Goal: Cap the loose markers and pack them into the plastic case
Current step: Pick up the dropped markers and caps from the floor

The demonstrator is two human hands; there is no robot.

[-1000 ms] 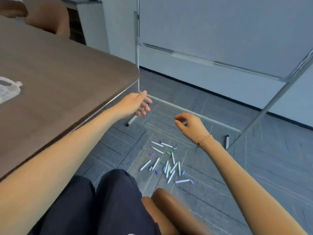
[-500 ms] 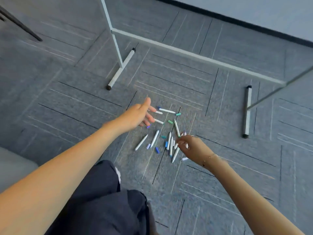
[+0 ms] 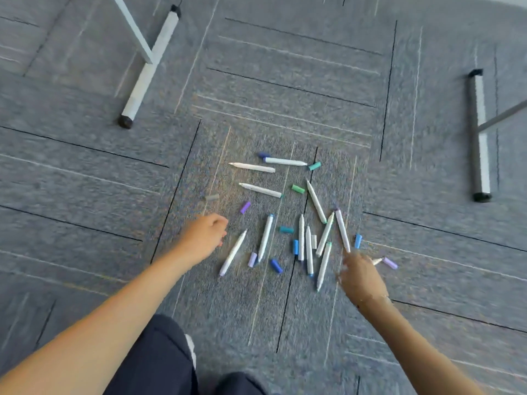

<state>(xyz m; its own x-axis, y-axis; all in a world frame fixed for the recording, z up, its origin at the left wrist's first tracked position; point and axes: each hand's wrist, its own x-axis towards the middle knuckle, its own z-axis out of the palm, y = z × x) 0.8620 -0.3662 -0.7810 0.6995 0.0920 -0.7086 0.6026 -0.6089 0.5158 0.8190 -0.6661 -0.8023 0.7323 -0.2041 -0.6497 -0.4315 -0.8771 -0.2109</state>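
Where markers [image 3: 301,237] lie, grey carpet [image 3: 85,172] spreads.

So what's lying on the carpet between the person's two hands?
In the head view, between the left hand and right hand lie most of the uncapped white markers and several loose caps, scattered on the grey carpet.

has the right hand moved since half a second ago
Yes. The right hand was over the lower right of the marker pile, its fingertips among the markers; now it sits further toward its lower-right edge, fingertips at a marker's end. It is blurred.
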